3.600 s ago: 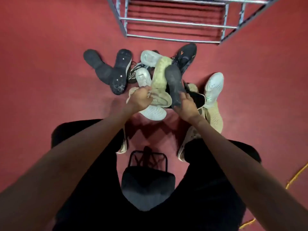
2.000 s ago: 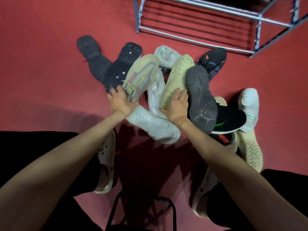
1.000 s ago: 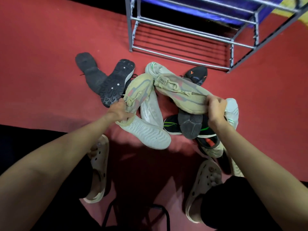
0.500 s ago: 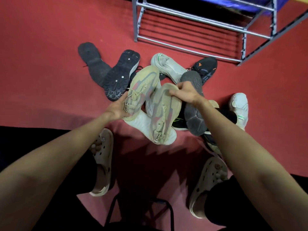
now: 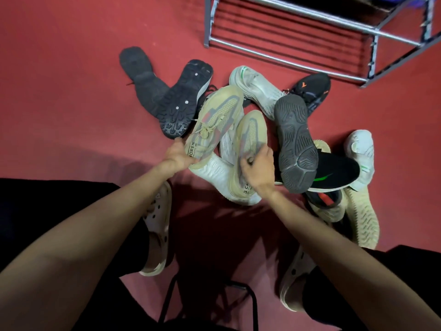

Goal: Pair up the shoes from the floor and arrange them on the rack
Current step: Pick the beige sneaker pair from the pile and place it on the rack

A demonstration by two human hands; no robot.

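Two matching beige sneakers with grey and red panels are lifted above the shoe pile, uppers facing me, toes pointing away. My left hand (image 5: 177, 156) grips the heel of the left beige sneaker (image 5: 213, 120). My right hand (image 5: 259, 170) grips the heel part of the right beige sneaker (image 5: 250, 137). The two shoes are side by side, almost touching. The metal shoe rack (image 5: 296, 60) stands at the top right, its bottom shelf bare.
On the red floor lie two black shoes sole up (image 5: 167, 96), white sneakers (image 5: 257, 89), a black shoe with orange mark (image 5: 312, 88), a dark grey sole (image 5: 294, 144), a black shoe with green swoosh (image 5: 334, 173) and pale shoes (image 5: 360, 154). My feet wear cream clogs (image 5: 158, 225).
My right hand has turned its beige sneaker around and brought it beside the one in my left hand, both toes now pointing away from me.
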